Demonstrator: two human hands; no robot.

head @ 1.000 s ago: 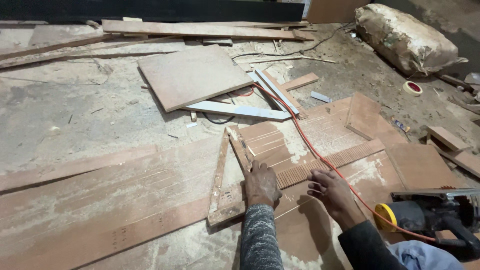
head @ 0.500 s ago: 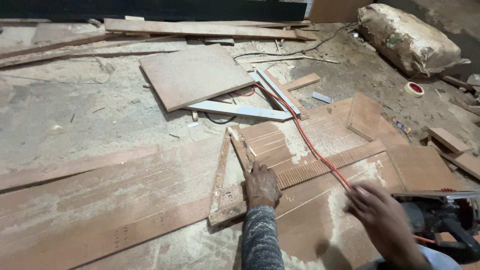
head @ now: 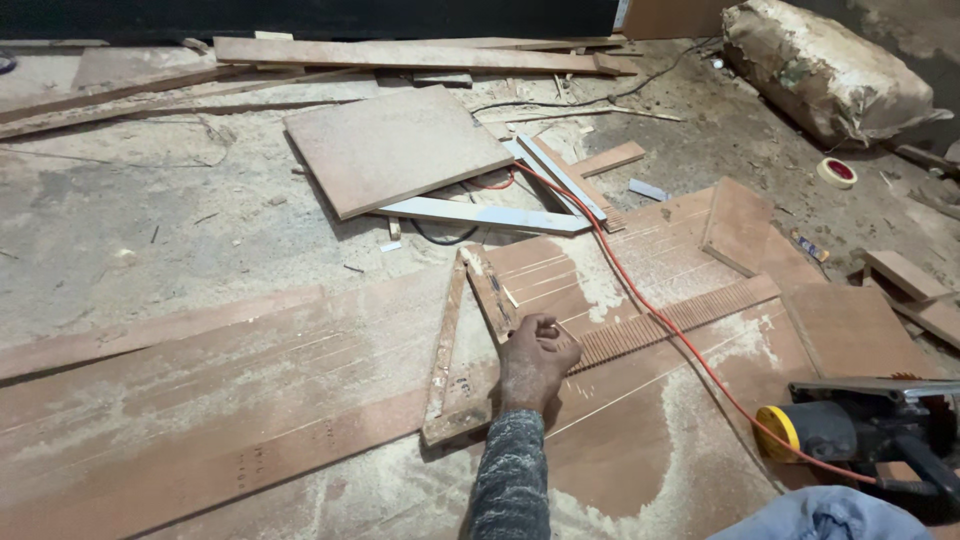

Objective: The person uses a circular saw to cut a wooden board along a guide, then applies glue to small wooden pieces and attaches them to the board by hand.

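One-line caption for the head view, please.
Left hand presses a wooden triangular square onto a sawdust-covered board; circular saw alongside.

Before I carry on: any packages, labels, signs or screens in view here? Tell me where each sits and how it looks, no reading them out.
Bulging sack: far right on the floor, lying on its side, dusty tan and brown wrapping.
Tape roll: floor just below the sack, small pale ring with a red centre.
Wooden triangle: under the left hand, faint dark markings on its lower bar.
No signs or screens visible.
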